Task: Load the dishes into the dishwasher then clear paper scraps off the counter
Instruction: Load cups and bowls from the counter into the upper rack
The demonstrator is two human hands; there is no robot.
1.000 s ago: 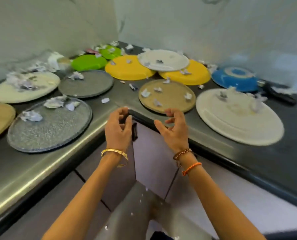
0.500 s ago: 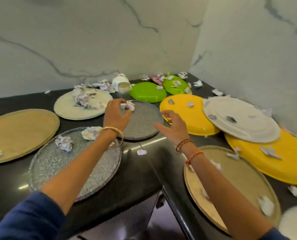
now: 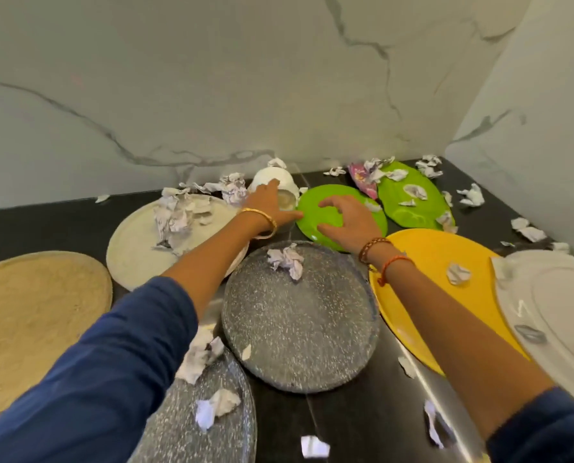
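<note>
Black counter [image 3: 346, 416], glossy green plate [image 3: 325, 203] under spread right hand [image 3: 347, 222], left hand [image 3: 269, 203] seemingly gripping white cup [image 3: 274, 182]

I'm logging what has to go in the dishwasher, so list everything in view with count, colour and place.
green plates: two, bright green, back centre, by the wall
yellow plate: one, right of centre
grey speckled plates: two, centre and lower front
cream plate: one, back left, paper heaped on it
tan plate: one, far left
white plate: one, right edge, overlapping the yellow one
white bowl: one, tipped, by the back wall
paper scraps: many, white, on the plates and the counter
left hand: on the bowl
right hand: over the nearer green plate
</note>
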